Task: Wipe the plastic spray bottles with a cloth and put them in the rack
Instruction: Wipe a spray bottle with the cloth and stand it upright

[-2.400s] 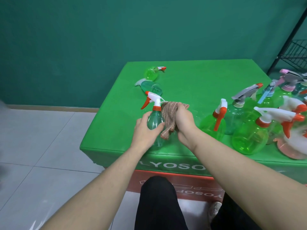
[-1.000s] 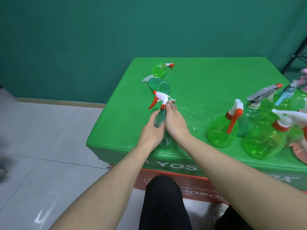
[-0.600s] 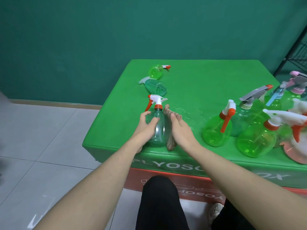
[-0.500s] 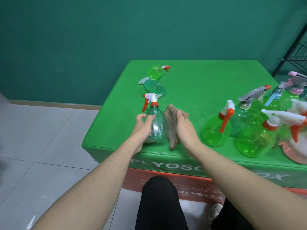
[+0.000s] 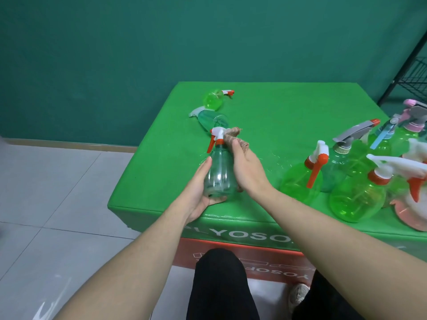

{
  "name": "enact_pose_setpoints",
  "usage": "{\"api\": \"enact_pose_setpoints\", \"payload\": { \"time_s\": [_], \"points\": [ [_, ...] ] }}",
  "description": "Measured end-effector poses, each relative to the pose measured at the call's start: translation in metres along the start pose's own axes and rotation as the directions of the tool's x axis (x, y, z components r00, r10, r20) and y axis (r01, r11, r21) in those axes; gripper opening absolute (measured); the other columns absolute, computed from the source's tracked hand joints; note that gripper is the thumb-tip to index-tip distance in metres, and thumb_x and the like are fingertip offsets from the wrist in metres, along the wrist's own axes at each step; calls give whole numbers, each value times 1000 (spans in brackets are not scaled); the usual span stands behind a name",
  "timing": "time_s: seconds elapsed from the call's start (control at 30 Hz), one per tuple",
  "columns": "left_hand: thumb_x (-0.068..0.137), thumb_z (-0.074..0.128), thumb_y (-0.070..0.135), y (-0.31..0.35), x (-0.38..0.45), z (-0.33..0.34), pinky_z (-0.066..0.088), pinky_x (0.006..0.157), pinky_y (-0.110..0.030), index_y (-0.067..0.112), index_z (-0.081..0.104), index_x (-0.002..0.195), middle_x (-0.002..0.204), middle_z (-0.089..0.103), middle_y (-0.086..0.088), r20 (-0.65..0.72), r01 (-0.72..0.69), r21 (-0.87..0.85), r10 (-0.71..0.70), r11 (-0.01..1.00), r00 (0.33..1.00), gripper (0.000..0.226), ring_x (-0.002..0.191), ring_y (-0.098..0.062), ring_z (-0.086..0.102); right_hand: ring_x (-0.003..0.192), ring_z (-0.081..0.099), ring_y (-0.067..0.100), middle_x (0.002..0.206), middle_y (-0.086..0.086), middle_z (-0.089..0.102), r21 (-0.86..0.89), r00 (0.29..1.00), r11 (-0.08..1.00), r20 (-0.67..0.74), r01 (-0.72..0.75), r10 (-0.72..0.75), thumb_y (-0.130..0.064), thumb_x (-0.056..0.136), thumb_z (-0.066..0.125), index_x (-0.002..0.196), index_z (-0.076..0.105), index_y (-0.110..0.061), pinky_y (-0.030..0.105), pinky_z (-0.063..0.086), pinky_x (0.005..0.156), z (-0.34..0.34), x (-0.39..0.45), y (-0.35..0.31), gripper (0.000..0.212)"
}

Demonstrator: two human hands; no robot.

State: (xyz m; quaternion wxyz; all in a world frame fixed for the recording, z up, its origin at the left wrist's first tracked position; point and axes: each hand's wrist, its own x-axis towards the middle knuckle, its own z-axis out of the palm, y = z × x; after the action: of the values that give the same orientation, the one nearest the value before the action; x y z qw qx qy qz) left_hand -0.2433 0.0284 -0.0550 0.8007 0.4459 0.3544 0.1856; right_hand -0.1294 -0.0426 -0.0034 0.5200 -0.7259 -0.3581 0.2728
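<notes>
Right now I'm mid-wipe: my left hand (image 5: 197,192) cups the clear spray bottle (image 5: 219,174) upright at the tabletop's (image 5: 265,112) near edge, my right hand (image 5: 247,169) presses the cloth (image 5: 235,137) along its side. Next, I'd carry it to the rack (image 5: 413,75).

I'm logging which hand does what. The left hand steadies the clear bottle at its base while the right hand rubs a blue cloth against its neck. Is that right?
Not quite: the cloth is brownish tan, not blue, as the head view shows. The rest stands: the left hand holds the clear bottle near its base, and the right hand presses the cloth against its neck, by the orange-and-white trigger.
</notes>
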Motion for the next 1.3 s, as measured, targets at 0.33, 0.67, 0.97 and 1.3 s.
{"api": "enact_pose_setpoints", "payload": {
  "time_s": [0.33, 0.67, 0.97, 1.3],
  "points": [
    [84, 64, 46, -14, 6, -1, 61, 78, -56, 35, 49, 144, 135, 65, -4, -32, -118, -23, 117, 993, 993, 63, 108, -34, 72, 142, 28, 1, 162, -5, 28, -380, 947, 869, 173, 317, -270, -43, 105, 46, 158, 34, -16, 23, 17, 119, 1, 12, 29, 60],
    [84, 66, 43, -19, 7, -7, 61, 75, -56, 33, 44, 150, 134, 66, -2, 5, -142, -67, 143, 988, 990, 70, 108, -36, 71, 152, 12, -1, 168, -14, 14, -405, 939, 849, 201, 338, -278, -39, 110, 30, 160, 25, -28, 29, 11, 127, 5, 12, 36, 52],
    [81, 60, 55, -19, 0, -1, 63, 61, -46, 51, 54, 125, 128, 62, 10, -26, -159, 37, 160, 987, 987, 44, 112, -33, 69, 150, 29, 14, 157, 1, 43, -522, 866, 692, 316, 499, -387, -33, 109, 33, 149, 49, -16, 32, 15, 126, -1, 10, 35, 46],
    [73, 67, 76, -31, 11, -5, 49, 99, -66, 65, 59, 118, 145, 58, 10, -82, -216, 129, 227, 968, 970, 47, 129, -28, 59, 154, 14, 10, 167, 1, 22, -440, 890, 773, 215, 456, -403, -44, 103, 49, 158, 32, -14, 28, 10, 126, 12, -5, 51, 65]
  ]
}}
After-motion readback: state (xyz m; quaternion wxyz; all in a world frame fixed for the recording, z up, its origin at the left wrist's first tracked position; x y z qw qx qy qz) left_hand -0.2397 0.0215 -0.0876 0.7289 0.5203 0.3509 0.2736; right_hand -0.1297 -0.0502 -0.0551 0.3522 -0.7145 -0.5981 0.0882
